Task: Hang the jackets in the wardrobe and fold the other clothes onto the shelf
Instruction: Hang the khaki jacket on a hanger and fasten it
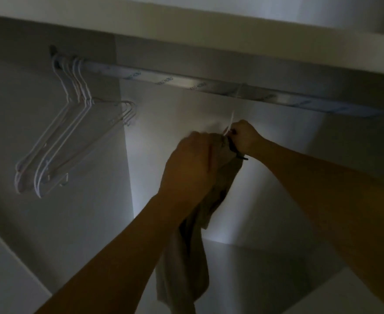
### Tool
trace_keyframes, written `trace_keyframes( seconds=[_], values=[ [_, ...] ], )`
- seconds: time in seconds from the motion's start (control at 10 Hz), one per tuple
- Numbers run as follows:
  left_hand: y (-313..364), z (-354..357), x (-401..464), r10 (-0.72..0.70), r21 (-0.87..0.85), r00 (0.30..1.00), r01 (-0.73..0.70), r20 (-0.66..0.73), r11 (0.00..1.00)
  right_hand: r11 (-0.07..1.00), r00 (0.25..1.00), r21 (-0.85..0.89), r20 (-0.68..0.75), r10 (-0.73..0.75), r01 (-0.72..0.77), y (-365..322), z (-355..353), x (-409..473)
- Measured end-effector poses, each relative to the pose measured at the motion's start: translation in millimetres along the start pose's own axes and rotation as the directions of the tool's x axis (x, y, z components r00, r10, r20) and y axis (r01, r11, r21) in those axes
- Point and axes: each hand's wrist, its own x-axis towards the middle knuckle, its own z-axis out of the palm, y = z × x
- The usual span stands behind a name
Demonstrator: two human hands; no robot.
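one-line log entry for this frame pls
stage: hanging garment | left hand: grips grey garment | right hand: pinches white hanger at collar | rail: spare hangers bunched far left

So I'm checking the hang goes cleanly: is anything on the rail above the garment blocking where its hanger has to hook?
Nothing visible does. The rail above both hands is bare; the empty hangers bunch at its far left end. The left hand and right hand hold the garment just below it.
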Motion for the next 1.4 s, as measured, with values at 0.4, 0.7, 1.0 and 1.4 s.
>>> trace_keyframes(
  seconds=[0.4,0.7,1.0,1.4],
  values=[
    [44,57,-22,-0.195,0.019,0.868,0.210,0.457,0.978,0.868,0.972,0.461,-0.049,0.231,-0.183,33,-28,-30],
    [88,116,-29,-0.206,-0.031,0.828,0.260,0.521,0.965,0.812,0.962,0.532,0.019,0.272,-0.240,71,-76,-68],
    [120,138,-31,-0.277,0.022,0.808,0.311,0.520,0.950,0.803,0.932,0.497,0.033,0.362,-0.329,84,-91,-95],
    [160,6,-40,-0.130,0.048,0.869,0.122,0.477,0.991,0.876,0.879,0.131,-0.054,0.474,-0.464,19,-153,-257]
  ],
)
